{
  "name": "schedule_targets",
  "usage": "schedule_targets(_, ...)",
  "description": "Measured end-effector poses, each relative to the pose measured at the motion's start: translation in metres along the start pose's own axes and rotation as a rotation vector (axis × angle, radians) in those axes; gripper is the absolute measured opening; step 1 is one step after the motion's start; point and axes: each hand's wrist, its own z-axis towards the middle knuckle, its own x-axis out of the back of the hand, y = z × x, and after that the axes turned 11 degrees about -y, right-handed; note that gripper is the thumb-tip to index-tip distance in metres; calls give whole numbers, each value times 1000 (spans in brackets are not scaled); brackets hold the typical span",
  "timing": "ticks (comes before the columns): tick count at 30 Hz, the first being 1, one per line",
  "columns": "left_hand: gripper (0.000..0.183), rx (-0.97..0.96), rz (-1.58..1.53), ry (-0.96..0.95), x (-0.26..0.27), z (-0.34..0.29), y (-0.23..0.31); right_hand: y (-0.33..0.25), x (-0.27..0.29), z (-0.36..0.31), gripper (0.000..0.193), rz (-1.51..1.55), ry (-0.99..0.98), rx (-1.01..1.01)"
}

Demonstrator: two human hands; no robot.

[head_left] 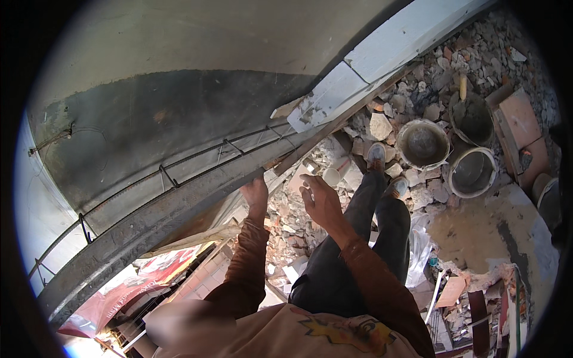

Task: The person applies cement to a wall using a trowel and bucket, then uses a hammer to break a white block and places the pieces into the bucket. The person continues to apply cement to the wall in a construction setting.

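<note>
My left hand (255,196) is raised against the lower edge of a long grey board (134,234), its fingers closed at that edge and partly hidden. Along the board's upper side runs a rebar cage (164,173) of long bars and stirrups, beside a dark grey wall (179,113). To the right, my right hand (322,203) hangs in the air with bent, parted fingers and nothing in it. A wooden strip (316,140) continues from the board toward the upper right, under pale blocks (322,104).
Broken rubble (292,218) covers the ground around my feet. At the right stand several mortar buckets, among them a round one (423,144) and another (472,172). Reddish slabs (520,119) lie beyond them. A red printed banner (128,292) hangs at the lower left.
</note>
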Motion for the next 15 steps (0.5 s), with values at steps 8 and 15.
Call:
schedule_targets(8,30,-116,361,-20,-6,2,-30,-25,-18,21,65,-200,-155,81)
schedule_targets(15,35,76,100,-92,-9,-4,-36,-24,-26,26,41,-295,-135,145)
